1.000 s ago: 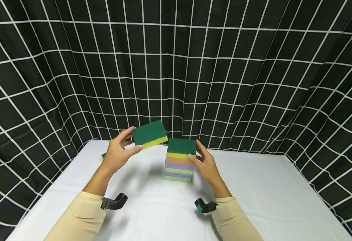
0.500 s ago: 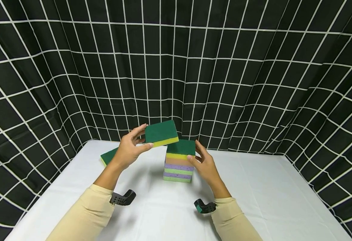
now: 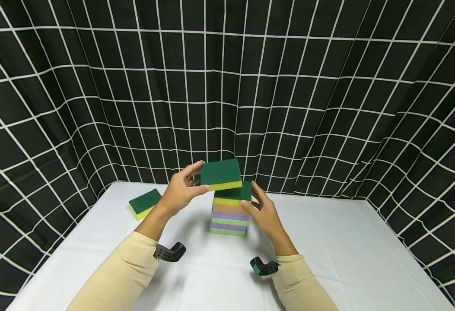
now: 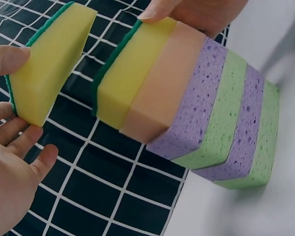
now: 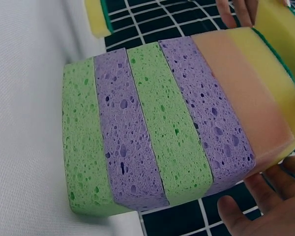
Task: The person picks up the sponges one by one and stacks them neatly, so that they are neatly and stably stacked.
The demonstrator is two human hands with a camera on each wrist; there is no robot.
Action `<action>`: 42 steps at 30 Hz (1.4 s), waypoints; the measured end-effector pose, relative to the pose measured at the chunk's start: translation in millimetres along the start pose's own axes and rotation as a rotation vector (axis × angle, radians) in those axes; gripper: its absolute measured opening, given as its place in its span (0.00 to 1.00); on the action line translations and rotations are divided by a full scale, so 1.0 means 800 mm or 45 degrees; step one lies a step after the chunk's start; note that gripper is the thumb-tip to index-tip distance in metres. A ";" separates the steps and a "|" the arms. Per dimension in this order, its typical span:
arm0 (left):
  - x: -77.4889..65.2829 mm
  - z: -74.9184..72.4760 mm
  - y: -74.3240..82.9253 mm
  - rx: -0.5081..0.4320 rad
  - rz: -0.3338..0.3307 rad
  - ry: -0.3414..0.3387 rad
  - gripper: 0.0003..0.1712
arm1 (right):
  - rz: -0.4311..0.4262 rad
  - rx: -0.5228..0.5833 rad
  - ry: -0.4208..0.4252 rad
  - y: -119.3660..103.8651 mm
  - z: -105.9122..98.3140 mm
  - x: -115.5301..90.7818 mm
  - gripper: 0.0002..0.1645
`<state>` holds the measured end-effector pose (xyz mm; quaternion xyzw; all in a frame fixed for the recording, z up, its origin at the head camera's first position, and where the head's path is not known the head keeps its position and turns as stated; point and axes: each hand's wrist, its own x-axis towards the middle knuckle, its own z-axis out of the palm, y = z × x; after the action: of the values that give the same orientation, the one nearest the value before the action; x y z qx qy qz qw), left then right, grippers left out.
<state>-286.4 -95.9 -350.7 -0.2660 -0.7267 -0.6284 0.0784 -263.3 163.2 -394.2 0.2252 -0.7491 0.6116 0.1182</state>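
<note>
My left hand (image 3: 179,190) pinches a yellow sponge with a green scouring top (image 3: 220,172) between thumb and fingers. This sponge is slightly tilted above a sponge stack; a gap shows between them in the left wrist view. From the bottom, the stack has pale green (image 5: 83,142), purple (image 5: 125,132), green (image 5: 169,128) and purple (image 5: 211,113) porous layers, then a peach layer (image 4: 162,81) and a yellow, green-topped sponge (image 4: 132,73). My right hand (image 3: 267,212) grips that top stacked sponge at its right side, thumb in front, fingers behind.
Another yellow sponge with a green top (image 3: 144,202) lies on the white-covered table (image 3: 328,250), left of the stack. A black curtain with a white grid (image 3: 289,95) surrounds the table at the back and sides. Both wrists wear dark straps.
My left hand has carried its sponge rightward, from left of the stack to over its top. The loose sponge at the left has come into fuller view. My right hand stays at the stack.
</note>
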 end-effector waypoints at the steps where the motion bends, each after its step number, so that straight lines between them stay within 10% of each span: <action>1: 0.002 0.002 0.000 -0.001 0.003 -0.005 0.41 | -0.001 0.004 -0.002 0.000 0.000 0.000 0.42; 42: 0.018 0.031 -0.020 -0.129 -0.080 -0.154 0.41 | -0.049 -0.008 -0.006 -0.001 0.000 -0.001 0.41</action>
<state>-300.7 -69.6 -363.3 -0.2840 -0.7056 -0.6492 0.0011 -262.3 162.9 -393.8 0.2406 -0.7469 0.6064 0.1289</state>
